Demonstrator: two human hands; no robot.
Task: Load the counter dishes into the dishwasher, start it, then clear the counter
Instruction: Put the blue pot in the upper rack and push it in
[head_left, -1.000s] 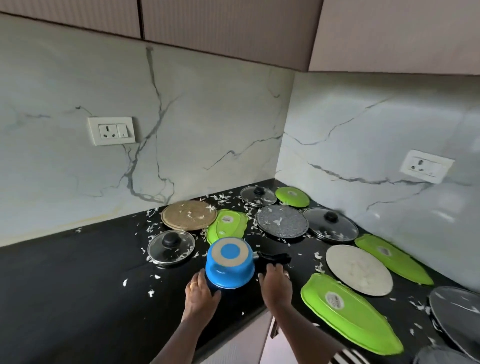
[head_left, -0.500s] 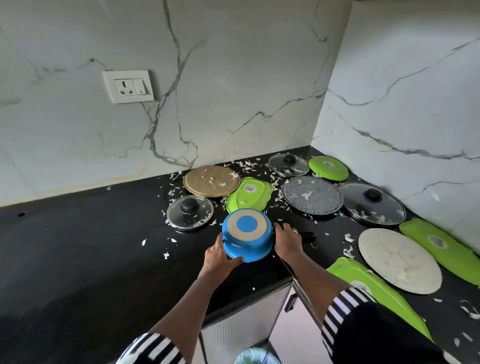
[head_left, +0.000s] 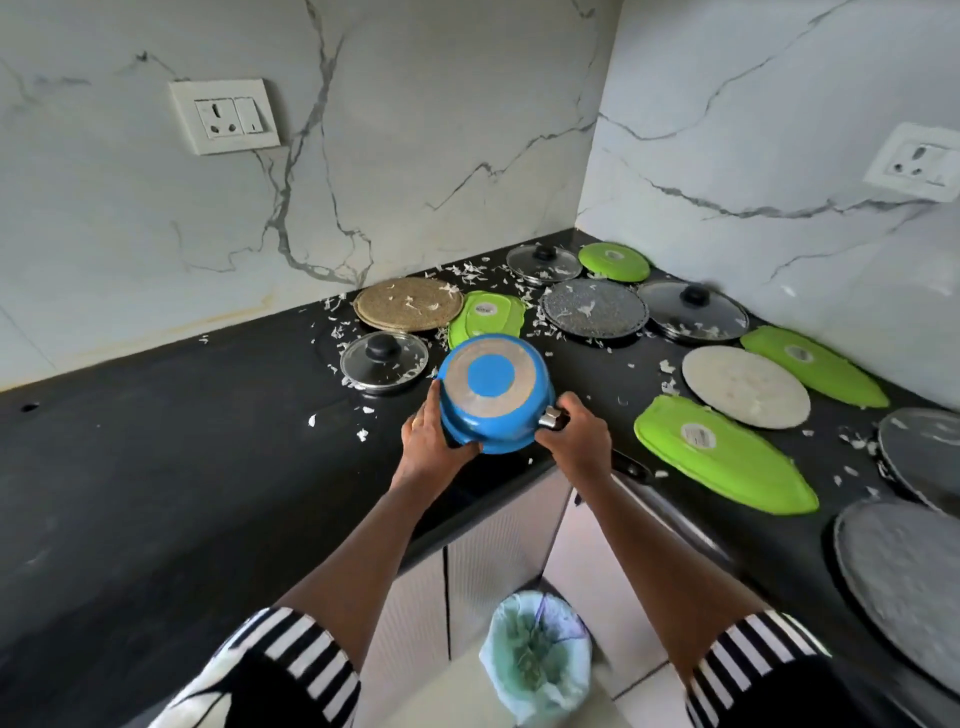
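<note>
Nearer than the left hand (head_left: 434, 441) and right hand (head_left: 576, 439), a lined waste bin (head_left: 535, 660) is seen. Between them a blue saucepan (head_left: 491, 395), base up, is held at the tabletop (head_left: 156, 467) edge, body gripped by the left, handle (head_left: 551, 417) by the right. Just beyond, a glass lid (head_left: 384, 358) is laid.

We face an inside corner where two walls of white marble-look slab (head_left: 441, 145) meet, both run through with grey veins. On the left wall we see a white socket plate with a switch (head_left: 224, 116), and on the right wall a second white socket (head_left: 917, 161). A yellowish stain (head_left: 208, 326) follows the seam where the left wall meets the black countertop (head_left: 156, 478), which wraps the corner in an L. Near its left edge we note a small round hole (head_left: 29, 407). Below stand pale ribbed cabinet fronts (head_left: 493, 571), a lined waste bin (head_left: 535, 654) and light floor tiles (head_left: 649, 696). The light is soft and even.
</note>
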